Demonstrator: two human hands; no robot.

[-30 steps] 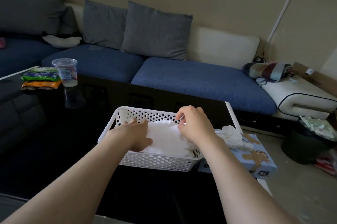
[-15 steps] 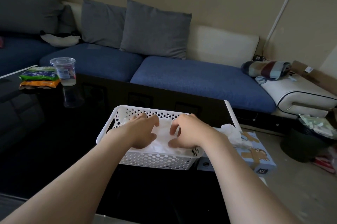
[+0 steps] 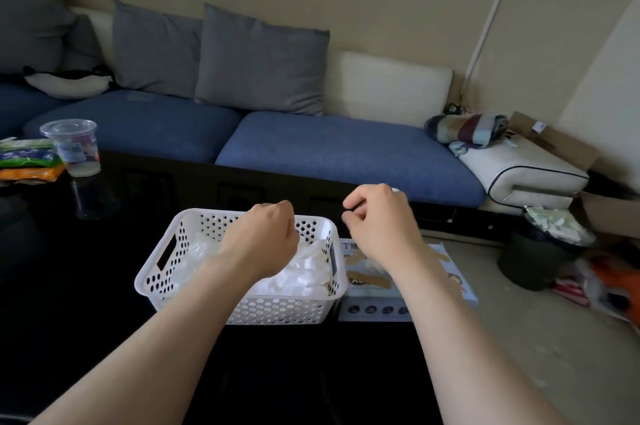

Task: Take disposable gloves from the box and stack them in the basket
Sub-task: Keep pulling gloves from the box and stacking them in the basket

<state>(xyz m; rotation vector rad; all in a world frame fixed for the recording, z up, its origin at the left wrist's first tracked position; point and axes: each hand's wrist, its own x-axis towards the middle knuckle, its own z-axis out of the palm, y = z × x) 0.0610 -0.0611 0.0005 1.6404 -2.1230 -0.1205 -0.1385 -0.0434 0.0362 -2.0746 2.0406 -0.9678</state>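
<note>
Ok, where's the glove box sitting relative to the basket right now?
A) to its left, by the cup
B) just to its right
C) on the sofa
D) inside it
B: the box lies close beside the basket, on its right side.

Blue sofa (image 3: 346,147), 2 grey cushions (image 3: 263,61) — plastic cup (image 3: 72,147).
</note>
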